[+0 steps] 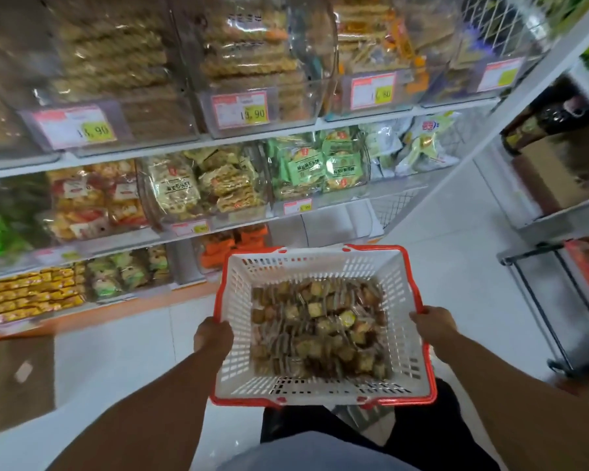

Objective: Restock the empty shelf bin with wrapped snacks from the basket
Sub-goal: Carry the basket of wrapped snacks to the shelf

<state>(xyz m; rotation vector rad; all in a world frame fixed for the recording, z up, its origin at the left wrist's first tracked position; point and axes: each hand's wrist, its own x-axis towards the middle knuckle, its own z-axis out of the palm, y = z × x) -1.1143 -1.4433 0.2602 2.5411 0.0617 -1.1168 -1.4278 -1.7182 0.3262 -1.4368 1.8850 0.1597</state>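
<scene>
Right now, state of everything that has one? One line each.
basket: held level over the floor, partly full
wrapped snacks: loose pile in the basket bottom
left hand: grips the basket's left rim
right hand: grips the basket's right rim
clear bin above the basket: looks empty
green packet bin: stocked

We reach both bare forearms forward and down. Our left hand (213, 336) curls its fingers over a rim on the left; our right hand (432, 322) grips the opposite rim, knuckles up.
</scene>
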